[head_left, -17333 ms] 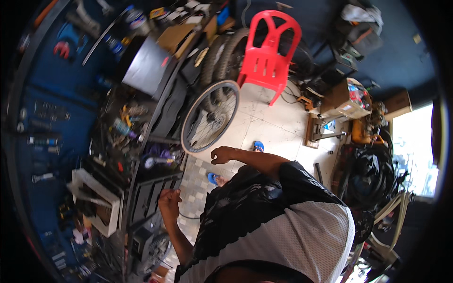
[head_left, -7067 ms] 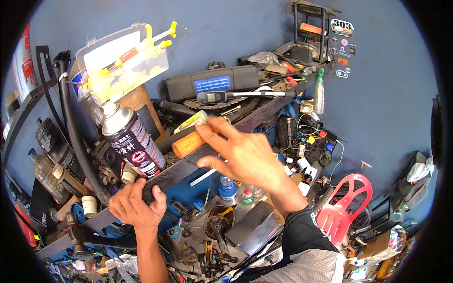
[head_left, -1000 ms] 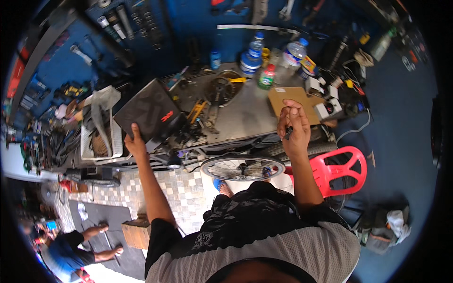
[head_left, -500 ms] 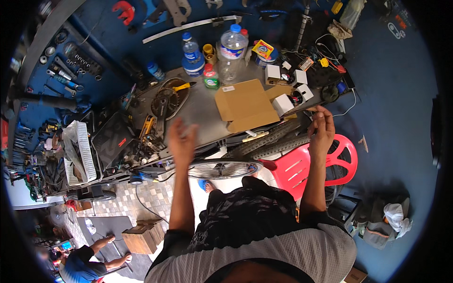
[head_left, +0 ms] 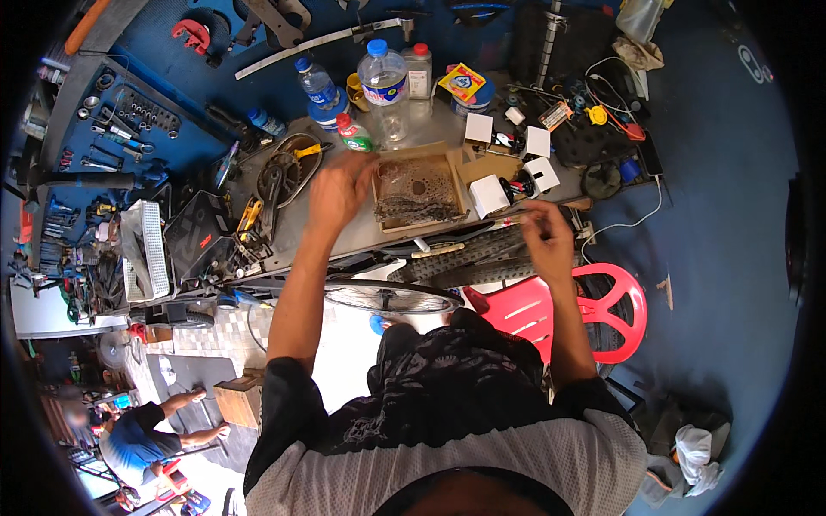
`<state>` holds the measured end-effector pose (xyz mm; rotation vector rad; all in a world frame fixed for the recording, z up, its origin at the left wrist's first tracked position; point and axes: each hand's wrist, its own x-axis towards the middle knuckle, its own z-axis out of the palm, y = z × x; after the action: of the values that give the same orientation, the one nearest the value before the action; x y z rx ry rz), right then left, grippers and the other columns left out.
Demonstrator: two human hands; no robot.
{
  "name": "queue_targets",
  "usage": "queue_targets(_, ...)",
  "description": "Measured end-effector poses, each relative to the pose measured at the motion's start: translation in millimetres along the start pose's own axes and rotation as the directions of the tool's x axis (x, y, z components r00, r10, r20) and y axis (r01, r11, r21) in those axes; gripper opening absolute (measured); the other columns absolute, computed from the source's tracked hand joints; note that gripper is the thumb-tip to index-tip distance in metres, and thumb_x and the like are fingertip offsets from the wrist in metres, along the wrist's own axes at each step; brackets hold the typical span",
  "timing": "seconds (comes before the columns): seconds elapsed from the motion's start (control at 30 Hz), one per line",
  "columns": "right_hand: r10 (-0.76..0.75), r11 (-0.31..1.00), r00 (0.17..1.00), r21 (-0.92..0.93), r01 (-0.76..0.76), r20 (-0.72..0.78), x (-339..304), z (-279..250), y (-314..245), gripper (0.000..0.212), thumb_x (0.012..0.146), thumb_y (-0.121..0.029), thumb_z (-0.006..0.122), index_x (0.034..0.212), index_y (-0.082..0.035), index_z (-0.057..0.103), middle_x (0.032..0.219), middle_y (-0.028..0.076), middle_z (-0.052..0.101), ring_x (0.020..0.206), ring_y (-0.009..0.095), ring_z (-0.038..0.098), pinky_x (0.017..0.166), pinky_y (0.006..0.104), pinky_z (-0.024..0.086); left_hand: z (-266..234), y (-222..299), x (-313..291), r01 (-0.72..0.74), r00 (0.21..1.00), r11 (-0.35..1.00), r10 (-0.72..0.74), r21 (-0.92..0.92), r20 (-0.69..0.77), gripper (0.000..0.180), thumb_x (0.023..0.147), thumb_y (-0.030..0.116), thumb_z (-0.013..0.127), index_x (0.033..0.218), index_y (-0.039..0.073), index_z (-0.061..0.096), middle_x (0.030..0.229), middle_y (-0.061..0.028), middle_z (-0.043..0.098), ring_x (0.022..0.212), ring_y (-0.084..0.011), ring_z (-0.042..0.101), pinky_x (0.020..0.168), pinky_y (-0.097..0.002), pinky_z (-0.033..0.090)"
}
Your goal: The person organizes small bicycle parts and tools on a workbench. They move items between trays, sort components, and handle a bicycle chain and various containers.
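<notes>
I can't tell whether either half-curled grip holds anything, the left hand [head_left: 338, 193] at the open cardboard box [head_left: 433, 150] on the counter [head_left: 360, 237], the right hand [head_left: 549, 241] apart; best steady it level.

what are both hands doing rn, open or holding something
Left hand: at the left edge of the cardboard box; grip unclear.
Right hand: loosely curled; holding anything cannot be told.

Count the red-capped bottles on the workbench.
2: a green-labelled bottle just beyond the left hand, and a clear, pale-labelled bottle right of the large blue-capped bottle. Others may be hidden in the clutter.
</notes>
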<state>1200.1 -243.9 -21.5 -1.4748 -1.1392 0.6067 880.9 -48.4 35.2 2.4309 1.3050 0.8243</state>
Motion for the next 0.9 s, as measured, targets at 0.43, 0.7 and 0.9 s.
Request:
queue_targets(0.43, 0.087, 0.779, 0.927, -0.605, 0.165, 0.365, 11.9, 82.0, 29.5, 0.046, 0.097, -0.027, 0.07, 0.14, -0.019, 0.056, 0.121, 0.016, 0.062, 0.099, 0.043, 0.071, 0.084, 0.0557, 0.058, 2.1, -4.3, 25.5, 0.109, 0.991, 0.992, -0.114, -0.067, -0.071, 0.025, 0.097, 0.022, 0.073, 0.115, 0.004, 0.075, 0.11, -0.0198, 0.075, 0.099, -0.0398, 0.073, 0.084, -0.0446, 0.057)
queue_targets(0.7, 0.131, 0.726, 0.884, -0.651, 0.222, 0.448, 21.0, 89.0, 49.3, 0.033, 0.097, -0.024, 0.068, 0.129, -0.015, 0.066, 0.117, 0.016, 0.065, 0.095, 0.042, 0.072, 0.082, 0.0542, 0.06, 23.4, -16.7, 9.1, 0.258, 0.92, 0.955, -0.289, -0.145, -0.265, 0.044, 0.094, 0.035, 0.078, 0.121, 0.002, 0.066, 0.112, -0.0209, 0.074, 0.101, -0.0385, 0.073, 0.084, -0.0476, 0.057)
queue_targets(0.9, 0.091, 0.685, 0.882, -0.671, 0.282, 0.463, 21.6, 94.4, 55.0, 0.022, 0.1, -0.022, 0.062, 0.117, -0.01, 0.069, 0.106, 0.016, 0.068, 0.086, 0.04, 0.074, 0.078, 0.0527, 0.06, 29.7, -21.0, -4.3, 0.449, 0.861, 0.866, -0.485, -0.218, -0.151, 0.048, 0.092, 0.043, 0.079, 0.111, 0.001, 0.067, 0.1, -0.021, 0.075, 0.091, -0.0401, 0.073, 0.078, -0.0482, 0.055)
